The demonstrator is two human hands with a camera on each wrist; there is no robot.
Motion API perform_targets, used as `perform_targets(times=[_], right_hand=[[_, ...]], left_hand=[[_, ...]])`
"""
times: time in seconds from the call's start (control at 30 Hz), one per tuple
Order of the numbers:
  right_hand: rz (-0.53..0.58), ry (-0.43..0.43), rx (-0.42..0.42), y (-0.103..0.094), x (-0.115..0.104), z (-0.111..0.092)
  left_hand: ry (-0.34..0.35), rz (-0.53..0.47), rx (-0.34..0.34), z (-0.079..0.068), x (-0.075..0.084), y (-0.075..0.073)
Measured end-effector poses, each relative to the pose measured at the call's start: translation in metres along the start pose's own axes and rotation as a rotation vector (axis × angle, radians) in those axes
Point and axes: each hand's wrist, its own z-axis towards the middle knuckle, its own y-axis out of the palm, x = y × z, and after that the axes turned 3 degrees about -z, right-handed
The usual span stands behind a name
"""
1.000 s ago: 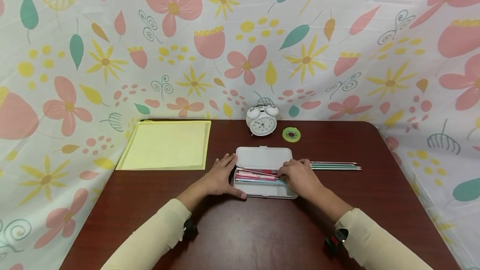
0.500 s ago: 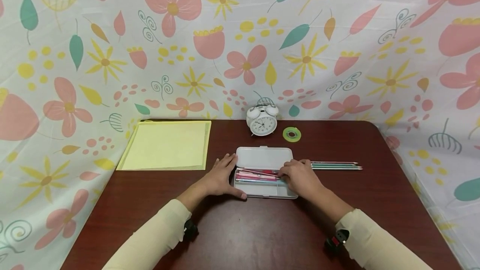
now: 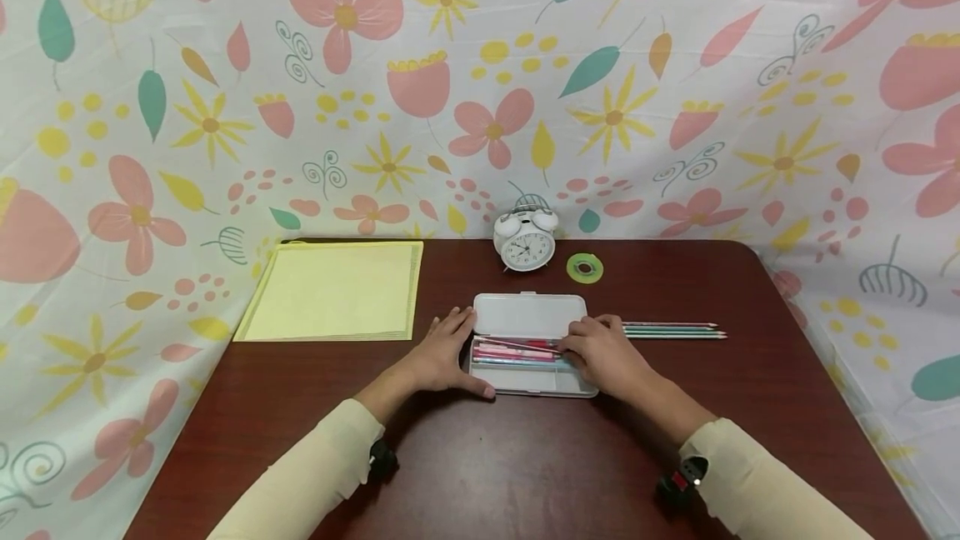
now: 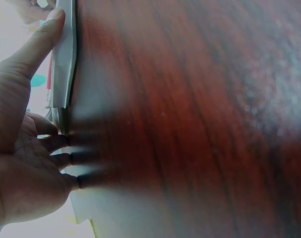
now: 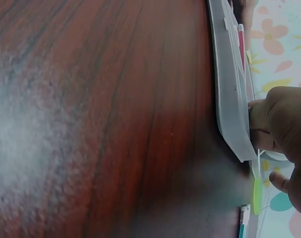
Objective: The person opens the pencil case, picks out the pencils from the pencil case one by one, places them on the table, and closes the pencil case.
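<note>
A white pencil case (image 3: 491, 380) lies with its lid tipped back in the middle of the table, with several pink, red and light-blue pencils (image 3: 517, 354) in its rear compartment. My left hand (image 3: 438, 357) steadies the case's left end, fingers spread and nearly straight, the thumb along its front edge. At the right end, my right hand (image 3: 603, 354) reaches in with bent fingers and pinches the end of a slanted reddish pencil. Its fingertips are partly hidden behind the case wall (image 5: 233, 109) in the right wrist view.
Several loose pencils (image 3: 675, 331) lie right of the case. Behind it stand a white alarm clock (image 3: 527, 250) and a roll of green tape (image 3: 585, 268). Yellow paper sheets (image 3: 337, 290) lie at the back left. A flowered curtain (image 3: 480, 107) backs the table (image 3: 480, 465).
My right wrist has shifted very slightly to the right, while its fingers stay in the case. The left hand and the case hold still.
</note>
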Motion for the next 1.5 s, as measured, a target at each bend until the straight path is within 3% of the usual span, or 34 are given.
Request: perform_targets(times=[0.3, 0.6, 1.5], right_hand=[[0.031, -0.042, -0.011, -0.007, 0.001, 0.008], [0.064, 0.034, -0.093, -0.012, 0.009, 0.010], [0.106, 0.031, -0.098, -0.012, 0.015, 0.009]], left_hand=[[-0.002, 0.002, 0.004, 0.000, -0.002, 0.000], [-0.004, 0.007, -0.001, 0.000, -0.004, 0.001], [0.009, 0.004, 0.008, -0.001, -0.001, -0.002]])
